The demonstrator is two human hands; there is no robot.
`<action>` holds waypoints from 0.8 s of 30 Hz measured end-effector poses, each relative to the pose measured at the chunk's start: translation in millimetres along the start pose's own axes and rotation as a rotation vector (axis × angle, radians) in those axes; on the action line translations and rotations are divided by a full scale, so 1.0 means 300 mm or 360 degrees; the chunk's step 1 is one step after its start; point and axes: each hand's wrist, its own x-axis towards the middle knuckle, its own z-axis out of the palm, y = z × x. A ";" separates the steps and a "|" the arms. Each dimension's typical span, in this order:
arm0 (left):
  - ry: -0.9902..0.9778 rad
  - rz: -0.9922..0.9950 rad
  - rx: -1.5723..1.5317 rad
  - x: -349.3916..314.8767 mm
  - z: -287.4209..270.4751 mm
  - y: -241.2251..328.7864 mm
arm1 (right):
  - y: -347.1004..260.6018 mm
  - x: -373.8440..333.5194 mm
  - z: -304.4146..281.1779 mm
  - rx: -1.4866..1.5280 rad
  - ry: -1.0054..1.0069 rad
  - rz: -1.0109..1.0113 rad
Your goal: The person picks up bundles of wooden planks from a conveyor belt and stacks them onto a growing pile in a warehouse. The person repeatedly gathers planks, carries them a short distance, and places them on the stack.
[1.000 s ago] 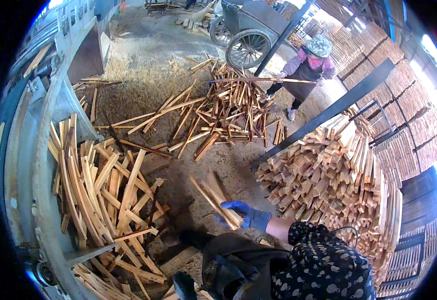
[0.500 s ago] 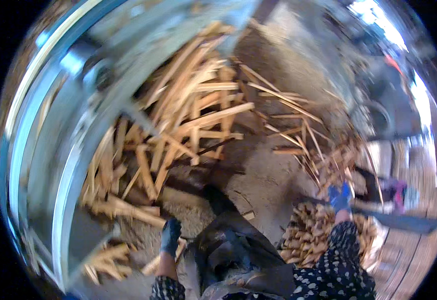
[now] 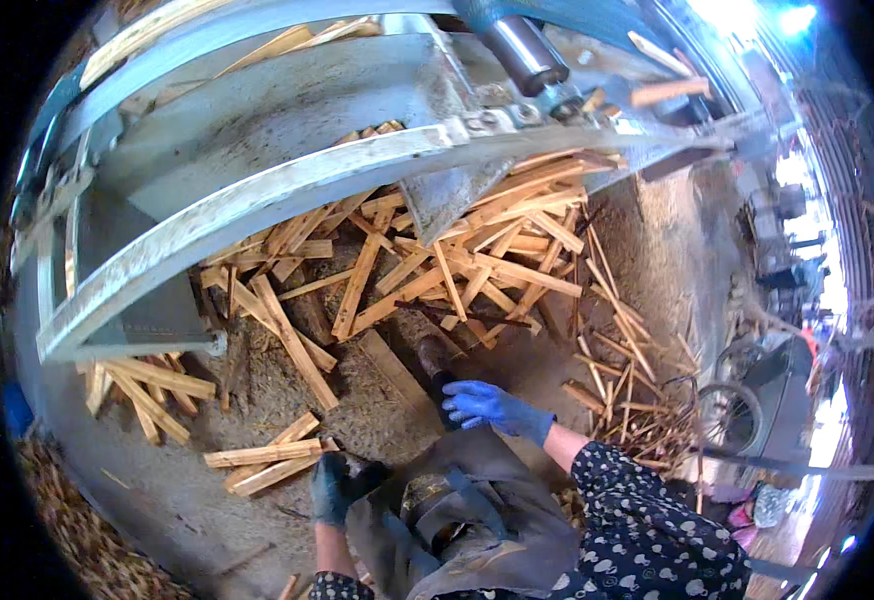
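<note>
My right hand (image 3: 502, 410), in a blue glove, reaches leftward over my knee with its fingers stretched out and holds nothing. My left hand (image 3: 331, 490), in a dark teal glove, is low beside my leg, next to the ends of a few short wooden sticks (image 3: 265, 455) on the ground. Its fingers are dark against the apron, so their grip does not show. A dark grey apron (image 3: 457, 520) covers my lap. Ahead lies a large heap of pale sawn wood strips (image 3: 497, 265), partly under a metal frame (image 3: 257, 205).
The machine frame, with a steel cylinder (image 3: 529, 55), spans the upper left. Another small wood pile (image 3: 152, 390) lies at left. Thin sticks (image 3: 622, 370) are scattered to the right, near a spoked wheel (image 3: 732, 415). Bark-like scraps (image 3: 77, 520) line the lower left.
My view has swung rightward-to-left, bringing the machine frame across the top. My right hand has left the stacked wood pieces at the right and come in front of my lap.
</note>
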 end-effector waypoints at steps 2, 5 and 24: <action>0.0138 0.0045 0.0025 -0.054 -0.044 -0.131 | 0.016 0.011 -0.007 -0.0155 0.0076 0.0117; 0.0393 -0.0621 -0.1264 -0.088 -0.014 0.006 | -0.013 -0.033 -0.002 -0.0399 0.0152 0.0085; 0.1175 -0.0200 0.0240 0.788 0.054 -0.232 | -0.196 1.314 -0.010 -0.1362 -0.0344 0.0015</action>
